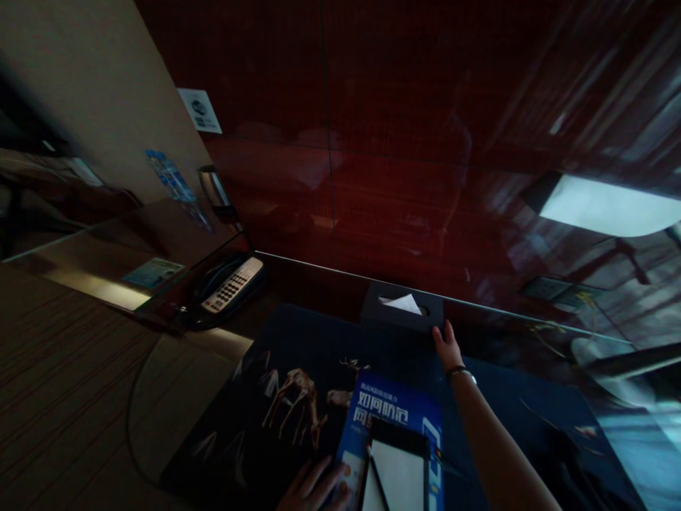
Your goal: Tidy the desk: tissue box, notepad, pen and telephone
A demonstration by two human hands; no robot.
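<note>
My right hand reaches forward across the desk and grips the near right corner of a black tissue box, from whose slot a white tissue pokes up. My left hand lies at the bottom edge with its fingers spread flat on a blue booklet with white print. On the booklet rests a notepad in a black holder with a pen beside it. All of this sits on a dark desk mat with a deer picture.
A corded desk phone stands to the left at the back, its cable trailing over the wooden desk. A glossy dark red wall panel rises right behind the tissue box. A glass shelf with leaflets lies at left.
</note>
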